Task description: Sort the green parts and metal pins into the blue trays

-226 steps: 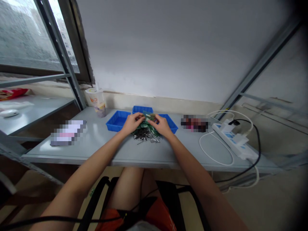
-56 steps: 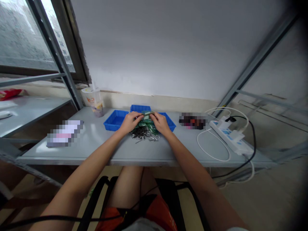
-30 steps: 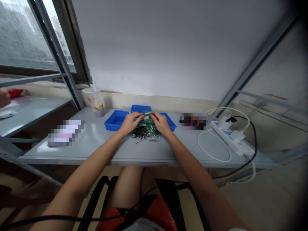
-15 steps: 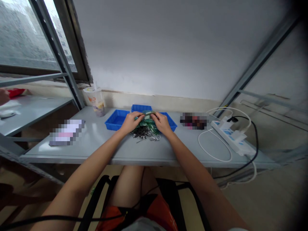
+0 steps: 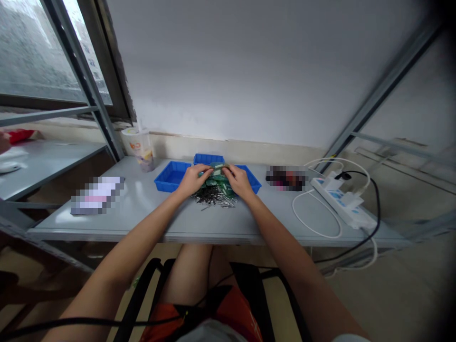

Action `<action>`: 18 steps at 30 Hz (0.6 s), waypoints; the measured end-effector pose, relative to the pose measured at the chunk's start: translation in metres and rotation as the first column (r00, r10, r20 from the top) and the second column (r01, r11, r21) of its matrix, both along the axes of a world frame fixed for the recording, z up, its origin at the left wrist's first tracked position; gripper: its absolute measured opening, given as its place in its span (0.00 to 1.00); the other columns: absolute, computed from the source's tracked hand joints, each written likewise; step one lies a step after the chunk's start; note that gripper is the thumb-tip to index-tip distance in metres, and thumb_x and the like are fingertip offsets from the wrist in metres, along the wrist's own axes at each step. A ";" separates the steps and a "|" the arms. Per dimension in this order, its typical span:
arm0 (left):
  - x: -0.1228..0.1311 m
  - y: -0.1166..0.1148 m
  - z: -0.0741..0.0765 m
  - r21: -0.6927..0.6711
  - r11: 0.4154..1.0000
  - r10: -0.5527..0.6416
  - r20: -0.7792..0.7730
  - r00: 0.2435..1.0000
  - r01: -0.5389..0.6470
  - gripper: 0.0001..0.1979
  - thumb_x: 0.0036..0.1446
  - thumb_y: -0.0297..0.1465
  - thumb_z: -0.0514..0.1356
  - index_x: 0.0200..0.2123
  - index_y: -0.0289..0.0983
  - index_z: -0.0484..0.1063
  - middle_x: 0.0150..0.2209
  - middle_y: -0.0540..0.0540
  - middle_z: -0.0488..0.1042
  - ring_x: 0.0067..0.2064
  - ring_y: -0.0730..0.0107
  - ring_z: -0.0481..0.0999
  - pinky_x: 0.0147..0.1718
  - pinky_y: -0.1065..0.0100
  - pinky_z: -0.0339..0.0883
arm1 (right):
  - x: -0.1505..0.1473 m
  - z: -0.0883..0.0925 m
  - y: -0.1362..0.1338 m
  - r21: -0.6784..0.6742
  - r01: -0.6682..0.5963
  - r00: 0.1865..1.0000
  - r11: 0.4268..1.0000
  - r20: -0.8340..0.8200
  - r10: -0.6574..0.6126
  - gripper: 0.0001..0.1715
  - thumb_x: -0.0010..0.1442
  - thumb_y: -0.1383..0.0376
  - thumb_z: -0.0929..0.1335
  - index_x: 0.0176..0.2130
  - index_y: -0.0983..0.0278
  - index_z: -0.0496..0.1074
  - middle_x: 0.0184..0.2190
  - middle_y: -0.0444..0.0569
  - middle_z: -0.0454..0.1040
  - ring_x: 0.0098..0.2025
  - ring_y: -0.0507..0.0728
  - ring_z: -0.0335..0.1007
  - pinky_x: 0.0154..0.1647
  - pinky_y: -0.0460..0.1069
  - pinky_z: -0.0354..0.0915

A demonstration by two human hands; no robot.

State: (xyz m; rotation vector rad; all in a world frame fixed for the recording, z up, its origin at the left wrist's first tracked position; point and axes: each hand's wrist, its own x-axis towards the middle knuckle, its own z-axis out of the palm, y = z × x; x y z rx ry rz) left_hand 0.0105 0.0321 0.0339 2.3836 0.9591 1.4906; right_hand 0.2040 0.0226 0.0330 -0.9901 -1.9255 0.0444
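Note:
My left hand and my right hand meet over the middle of the desk. Pinched between their fingertips is a small green packet with a pale patch on it. Beneath it lie several more green packets, partly covered by my fingers. In front of these spreads a pile of thin metal pieces, like pins or nails, too small to tell. Blue trays stand around the pile: a left tray, a back tray and a right tray, partly behind my hands.
A drink cup with a straw stands at the back left, and a blurred-out phone lies nearer. To the right are a pixelated dark object and a white power strip with looping cables. Another person's hand shows far left.
My hands keep their hold on the green packet with hardly any movement. The whole view has shifted very slightly.

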 end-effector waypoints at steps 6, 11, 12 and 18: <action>0.000 0.000 0.000 0.001 1.000 -0.002 0.003 1.000 0.002 0.12 0.59 0.35 0.56 0.36 0.36 0.76 0.36 0.45 0.78 0.38 0.66 0.76 0.40 0.67 0.67 | 0.000 -0.001 0.000 -0.009 0.007 1.000 1.000 0.001 -0.007 0.18 0.64 0.55 0.58 0.31 0.62 0.68 0.26 0.45 0.71 0.29 0.53 0.66 0.32 0.47 0.58; 0.000 0.000 0.000 0.000 1.000 -0.005 0.006 1.000 0.005 0.11 0.59 0.35 0.56 0.36 0.36 0.76 0.36 0.45 0.78 0.38 0.66 0.76 0.41 0.67 0.67 | 0.000 -0.001 0.000 -0.005 0.006 1.000 1.000 0.000 -0.006 0.18 0.64 0.55 0.58 0.31 0.61 0.68 0.26 0.45 0.71 0.28 0.53 0.65 0.32 0.47 0.59; 0.000 0.000 0.000 0.001 1.000 -0.004 0.006 1.000 0.004 0.11 0.59 0.35 0.56 0.36 0.36 0.76 0.36 0.45 0.78 0.38 0.66 0.76 0.41 0.67 0.67 | 0.000 -0.001 0.000 -0.005 0.006 1.000 1.000 0.001 -0.006 0.18 0.64 0.55 0.58 0.31 0.62 0.68 0.26 0.45 0.71 0.28 0.53 0.65 0.32 0.47 0.59; 0.000 -0.001 0.001 -0.003 1.000 -0.003 -0.006 1.000 0.003 0.11 0.59 0.35 0.55 0.36 0.36 0.75 0.36 0.46 0.78 0.37 0.66 0.75 0.40 0.67 0.67 | 0.000 -0.001 0.001 0.002 -0.004 1.000 1.000 -0.007 0.004 0.17 0.64 0.56 0.59 0.32 0.62 0.69 0.27 0.46 0.72 0.29 0.53 0.66 0.33 0.47 0.59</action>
